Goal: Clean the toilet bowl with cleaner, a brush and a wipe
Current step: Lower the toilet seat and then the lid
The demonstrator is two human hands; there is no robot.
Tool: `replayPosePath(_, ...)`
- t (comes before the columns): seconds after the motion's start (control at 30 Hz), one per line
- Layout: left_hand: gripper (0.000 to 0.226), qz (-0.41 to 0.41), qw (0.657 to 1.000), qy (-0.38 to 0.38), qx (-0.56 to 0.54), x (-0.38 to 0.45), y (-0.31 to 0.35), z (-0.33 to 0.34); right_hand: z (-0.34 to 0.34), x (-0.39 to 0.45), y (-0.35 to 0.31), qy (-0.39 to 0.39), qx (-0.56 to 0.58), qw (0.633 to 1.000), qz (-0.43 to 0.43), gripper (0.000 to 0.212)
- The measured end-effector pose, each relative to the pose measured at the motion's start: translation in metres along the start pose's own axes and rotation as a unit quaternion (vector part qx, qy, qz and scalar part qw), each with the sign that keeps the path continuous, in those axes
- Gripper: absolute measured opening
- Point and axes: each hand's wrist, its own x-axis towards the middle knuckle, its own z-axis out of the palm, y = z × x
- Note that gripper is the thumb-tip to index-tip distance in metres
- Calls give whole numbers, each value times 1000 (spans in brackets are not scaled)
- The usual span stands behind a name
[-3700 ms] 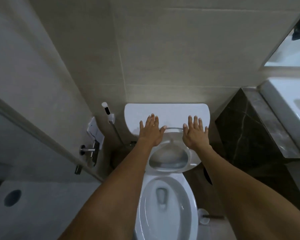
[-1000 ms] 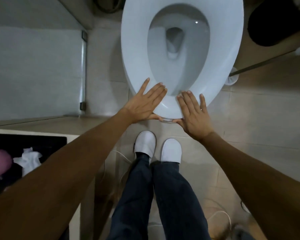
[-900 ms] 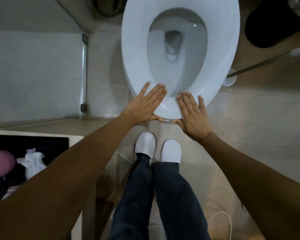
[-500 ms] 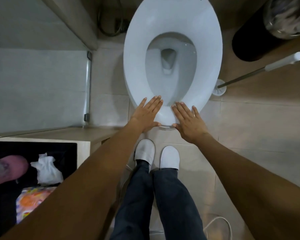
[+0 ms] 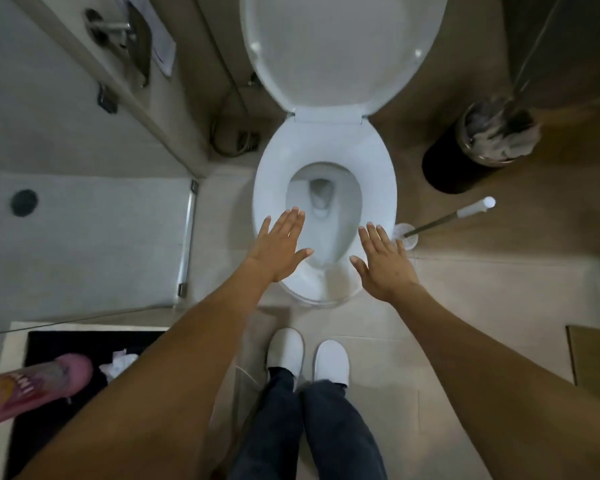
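The white toilet bowl (image 5: 323, 209) stands below me with its seat (image 5: 274, 178) down and its lid (image 5: 340, 50) raised. My left hand (image 5: 281, 247) hovers flat over the seat's front left, fingers straight, holding nothing. My right hand (image 5: 383, 265) is spread flat over the front right rim, also empty. A toilet brush (image 5: 447, 220) with a white-tipped handle leans out of its white holder (image 5: 407, 235) just right of the bowl. A pink cleaner bottle (image 5: 32, 386) and a crumpled white wipe (image 5: 120, 362) lie on a dark surface at lower left.
A black bin (image 5: 465, 161) with a grey liner stands right of the toilet. A glass shower partition (image 5: 187, 237) and a shower floor drain (image 5: 23, 202) are on the left. My white slippers (image 5: 305, 355) stand on the tiled floor before the bowl. A brown edge (image 5: 593, 358) shows at right.
The seat has come down from upright onto the bowl. Both hands have lifted off its front edge and spread apart; the view has pulled back, showing the raised lid.
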Motion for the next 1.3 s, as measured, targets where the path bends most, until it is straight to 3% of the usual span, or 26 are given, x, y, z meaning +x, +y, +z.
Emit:
replayPosePath(0.5, 65, -30, 986, 153, 54, 36, -31, -227, -201, 34, 2, 145, 1, 989, 10, 63)
replayPosePath(0.77, 66, -40, 964, 254, 66, 85, -47, -346, -307, 93, 20, 246, -13, 968, 39, 66)
replayPosePath(1.0, 66, -41, 962, 267, 30, 126, -50, -387, -372, 141, 21, 300, 3, 954, 20, 65)
replayPosePath(1.3, 64, -37, 975, 218, -24, 135, -50, -390, -389, 159, 7, 291, 23, 956, 11, 65)
